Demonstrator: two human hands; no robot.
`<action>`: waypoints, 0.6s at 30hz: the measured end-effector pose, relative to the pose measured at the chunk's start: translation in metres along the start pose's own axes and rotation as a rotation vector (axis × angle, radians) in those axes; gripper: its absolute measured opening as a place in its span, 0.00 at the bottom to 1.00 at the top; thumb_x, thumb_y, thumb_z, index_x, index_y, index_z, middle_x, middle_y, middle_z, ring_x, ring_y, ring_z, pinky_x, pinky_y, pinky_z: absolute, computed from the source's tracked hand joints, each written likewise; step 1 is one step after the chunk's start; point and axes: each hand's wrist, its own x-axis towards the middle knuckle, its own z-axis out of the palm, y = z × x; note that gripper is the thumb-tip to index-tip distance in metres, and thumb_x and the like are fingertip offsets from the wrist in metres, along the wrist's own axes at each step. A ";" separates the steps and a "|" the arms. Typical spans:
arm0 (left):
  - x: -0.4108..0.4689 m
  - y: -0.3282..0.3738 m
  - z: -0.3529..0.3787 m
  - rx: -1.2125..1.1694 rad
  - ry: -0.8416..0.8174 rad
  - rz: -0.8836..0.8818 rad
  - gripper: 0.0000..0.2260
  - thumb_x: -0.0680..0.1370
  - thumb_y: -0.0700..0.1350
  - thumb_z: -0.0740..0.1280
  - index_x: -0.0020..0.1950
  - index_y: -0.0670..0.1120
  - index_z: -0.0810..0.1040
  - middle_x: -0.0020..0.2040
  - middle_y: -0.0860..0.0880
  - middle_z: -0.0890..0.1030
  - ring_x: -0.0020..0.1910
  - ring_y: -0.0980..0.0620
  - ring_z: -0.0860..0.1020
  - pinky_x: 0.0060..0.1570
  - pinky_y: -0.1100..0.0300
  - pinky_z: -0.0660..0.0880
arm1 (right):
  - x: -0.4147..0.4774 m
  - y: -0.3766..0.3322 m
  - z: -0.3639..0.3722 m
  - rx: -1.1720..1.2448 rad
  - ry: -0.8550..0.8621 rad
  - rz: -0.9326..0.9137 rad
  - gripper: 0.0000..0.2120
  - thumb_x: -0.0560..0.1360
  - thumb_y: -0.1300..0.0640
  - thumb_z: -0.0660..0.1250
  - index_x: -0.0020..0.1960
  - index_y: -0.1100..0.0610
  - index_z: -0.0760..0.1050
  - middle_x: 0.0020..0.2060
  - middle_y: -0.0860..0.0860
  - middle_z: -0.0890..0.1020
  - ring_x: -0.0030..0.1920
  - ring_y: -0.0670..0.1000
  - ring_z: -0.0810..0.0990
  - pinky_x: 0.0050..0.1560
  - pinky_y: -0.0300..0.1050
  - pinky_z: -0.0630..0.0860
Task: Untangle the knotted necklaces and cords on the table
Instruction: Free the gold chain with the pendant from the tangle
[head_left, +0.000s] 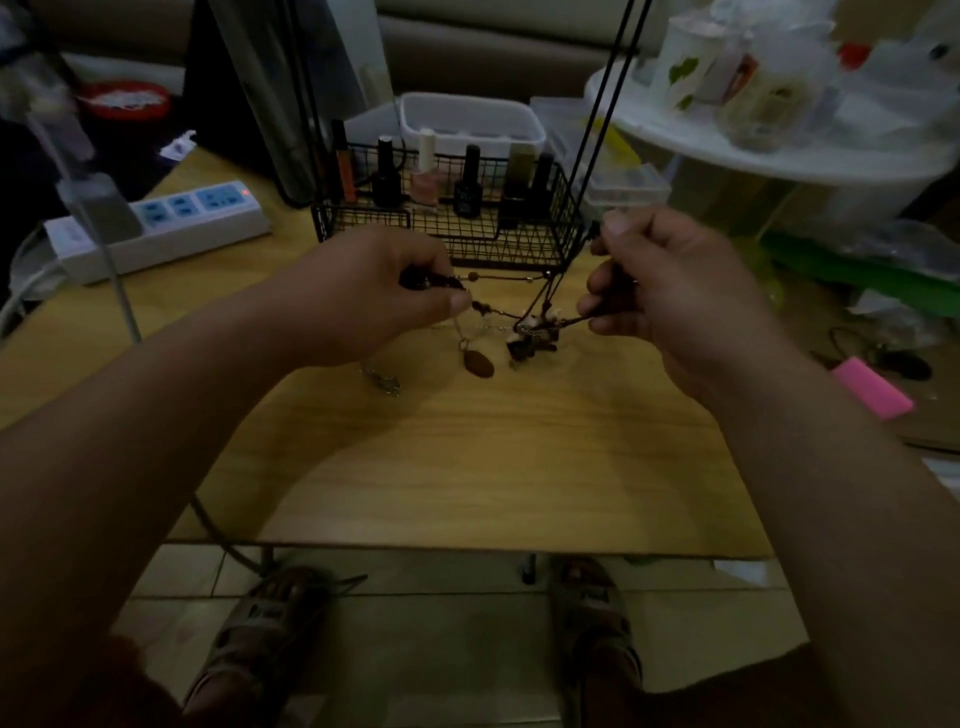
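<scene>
A knot of dark cords and beads (535, 332) hangs just above the wooden table (467, 457), stretched between my hands. My left hand (384, 291) pinches a beaded strand on the left side. My right hand (670, 291) grips dark cords on the right, and two black cords (608, 119) run up from it out of the top of the view. A brown oval pendant (479, 362) dangles below the knot, touching the table. A silver chain end (384, 382) lies on the table near my left wrist.
A black wire basket (519, 239) of nail polish bottles stands right behind my hands. A white power strip (161, 228) lies at the left. A pink block (872, 387) sits off the table's right edge. A cluttered white round shelf (779, 156) is at the back right.
</scene>
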 end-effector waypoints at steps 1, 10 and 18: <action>0.000 -0.001 0.000 -0.038 0.016 0.006 0.05 0.81 0.56 0.69 0.48 0.57 0.81 0.43 0.53 0.81 0.41 0.56 0.79 0.37 0.59 0.70 | 0.000 0.000 0.000 -0.029 0.010 -0.009 0.10 0.85 0.51 0.62 0.55 0.56 0.78 0.36 0.50 0.81 0.37 0.49 0.84 0.36 0.43 0.80; -0.012 0.004 -0.002 -0.340 -0.044 0.057 0.04 0.83 0.49 0.67 0.51 0.53 0.82 0.43 0.55 0.85 0.30 0.61 0.72 0.29 0.63 0.71 | -0.006 0.007 -0.001 -0.344 -0.062 0.001 0.09 0.82 0.47 0.67 0.51 0.51 0.80 0.36 0.48 0.82 0.39 0.48 0.83 0.43 0.50 0.78; -0.015 0.007 0.000 -0.423 -0.095 0.103 0.03 0.82 0.45 0.68 0.54 0.50 0.81 0.43 0.50 0.86 0.32 0.47 0.70 0.31 0.54 0.67 | -0.017 0.002 0.031 -0.181 -0.423 -0.159 0.13 0.80 0.63 0.70 0.64 0.55 0.78 0.51 0.51 0.88 0.54 0.46 0.86 0.57 0.43 0.81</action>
